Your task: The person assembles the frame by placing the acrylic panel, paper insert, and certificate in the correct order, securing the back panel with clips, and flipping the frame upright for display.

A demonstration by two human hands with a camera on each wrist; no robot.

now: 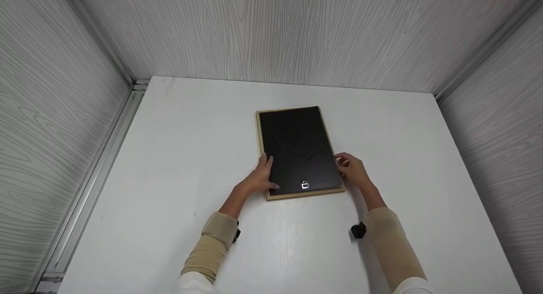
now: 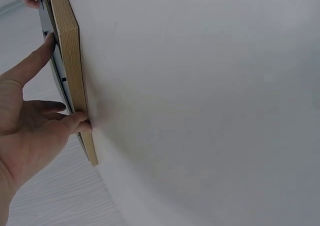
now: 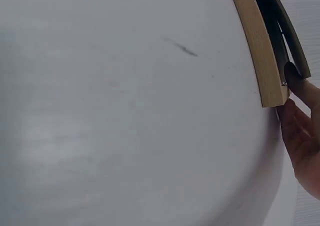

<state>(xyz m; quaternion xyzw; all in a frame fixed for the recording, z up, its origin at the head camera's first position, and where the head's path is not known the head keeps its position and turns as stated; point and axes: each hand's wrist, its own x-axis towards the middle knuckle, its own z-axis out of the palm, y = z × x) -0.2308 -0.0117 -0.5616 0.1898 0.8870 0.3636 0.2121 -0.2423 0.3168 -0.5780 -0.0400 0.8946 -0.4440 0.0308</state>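
A picture frame lies face down on the white table, its black backing panel up, with a small metal hanger close to the near edge. Light wood rims the panel. My left hand rests spread at the left edge, fingers on the frame's side and thumb over the backing. At the right edge, my right hand has curled fingers at the rim. In the right wrist view the backing bows up off the wooden rim, and a fingertip sits in the gap between them.
White table surrounds the picture frame. Pale wood-grain panels rise behind it and at both sides, with metal rails along the left. A dark smudge marks the white surface in the right wrist view.
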